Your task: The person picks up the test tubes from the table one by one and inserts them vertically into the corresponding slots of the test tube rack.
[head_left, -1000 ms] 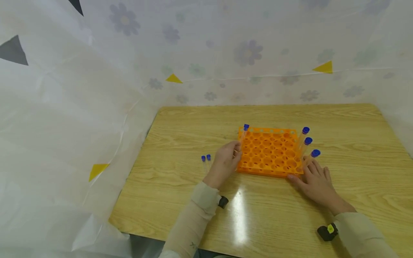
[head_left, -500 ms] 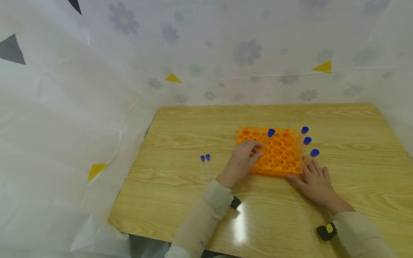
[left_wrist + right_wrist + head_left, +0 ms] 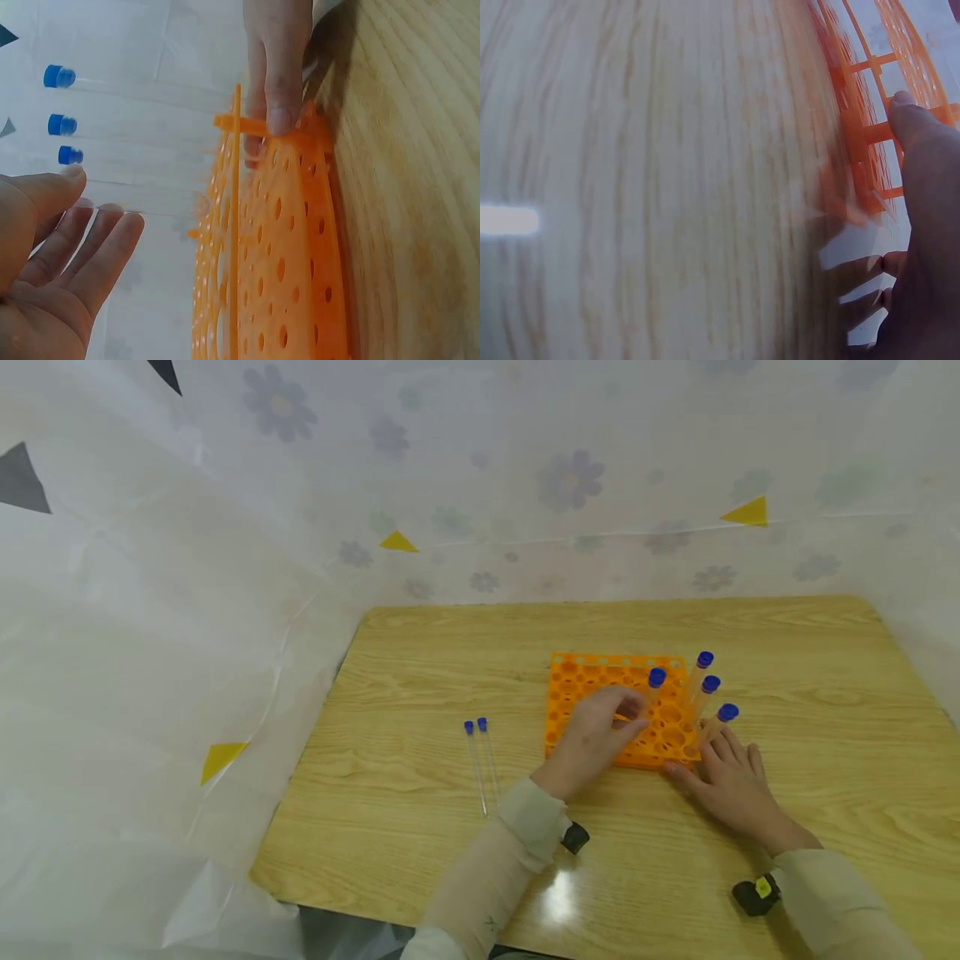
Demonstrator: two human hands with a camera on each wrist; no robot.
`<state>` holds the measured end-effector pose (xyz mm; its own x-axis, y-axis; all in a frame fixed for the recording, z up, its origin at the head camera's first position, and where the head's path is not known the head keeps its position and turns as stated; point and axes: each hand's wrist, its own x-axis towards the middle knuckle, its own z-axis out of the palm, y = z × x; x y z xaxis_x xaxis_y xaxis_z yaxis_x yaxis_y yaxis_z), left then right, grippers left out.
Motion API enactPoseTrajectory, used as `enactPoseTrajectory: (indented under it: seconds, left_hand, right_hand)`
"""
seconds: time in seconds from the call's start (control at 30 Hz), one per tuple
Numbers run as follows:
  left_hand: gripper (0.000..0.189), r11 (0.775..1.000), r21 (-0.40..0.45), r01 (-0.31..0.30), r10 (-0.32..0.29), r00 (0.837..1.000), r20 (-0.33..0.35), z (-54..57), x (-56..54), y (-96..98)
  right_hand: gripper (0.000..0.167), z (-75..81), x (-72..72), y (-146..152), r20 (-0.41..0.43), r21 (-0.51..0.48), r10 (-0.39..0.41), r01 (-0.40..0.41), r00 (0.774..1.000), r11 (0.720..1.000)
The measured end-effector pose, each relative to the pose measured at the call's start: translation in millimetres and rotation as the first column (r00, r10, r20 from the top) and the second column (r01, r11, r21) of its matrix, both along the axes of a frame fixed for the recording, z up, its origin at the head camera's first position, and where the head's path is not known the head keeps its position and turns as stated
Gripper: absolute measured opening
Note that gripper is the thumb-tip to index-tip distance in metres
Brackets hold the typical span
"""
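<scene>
My left hand point(image 3: 600, 731) pinches a clear test tube with a blue cap point(image 3: 656, 677) over the right half of an orange test tube rack point(image 3: 558, 697). In the left wrist view the thumb and fingertips meet around this tube, and its lower part overlaps the rack's top plate point(image 3: 225, 195); its cap is hidden by the hand. My right hand point(image 3: 735, 781) rests at the rack's front right corner. Its thumb point(image 3: 915, 120) presses the rack while the other fingers spread along the end. Several blue-capped tubes point(image 3: 708, 685) stand in the rack's right end.
Two thinner blue-capped tubes point(image 3: 478, 772) lie side by side on the wooden table point(image 3: 405, 693), left of my forearm. White sheeting with flower prints point(image 3: 573, 481) hangs behind and to the left of the table.
My left hand has carried the blue-capped tube rightward across the rack, from its left end to the right half. The right hand and the rack have stayed put.
</scene>
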<state>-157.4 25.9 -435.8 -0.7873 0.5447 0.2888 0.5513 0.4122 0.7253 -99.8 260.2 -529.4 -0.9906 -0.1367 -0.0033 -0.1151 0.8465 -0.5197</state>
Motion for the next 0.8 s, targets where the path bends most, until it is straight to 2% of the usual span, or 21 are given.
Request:
enactPoseTrajectory:
  seconds: [0.1, 0.33, 0.57, 0.8]
  left_hand:
    - [0.02, 1.0, -0.019, -0.007, 0.007, 1.0, -0.015, -1.4, 1.7, 6.2]
    - [0.019, 1.0, 0.008, -0.003, 0.003, 1.0, 0.017, -5.4, 2.9, 16.8]
    - [0.017, 0.999, -0.034, -0.012, 0.013, 0.999, 0.04, -8.2, 3.1, 24.3]
    - [0.018, 0.994, -0.106, -0.021, 0.019, 1.0, -0.015, -10.8, 4.6, 28.4]
  right_hand:
    - [0.084, 0.6, -0.2, 0.0, 0.007, 0.001, 0.0, 0.0, 1.0, 1.0]
    - [0.085, 0.4, -0.2, 0.2, 0.014, 0.01, -0.003, 0.003, 1.0, 1.0]
    - [0.083, -0.6, 0.1, -0.1, -0.002, 0.014, -0.005, 0.005, 1.0, 1.0]
    - [0.08, -2.1, 0.1, 0.2, -0.013, 0.005, -0.002, 0.002, 1.0, 1.0]
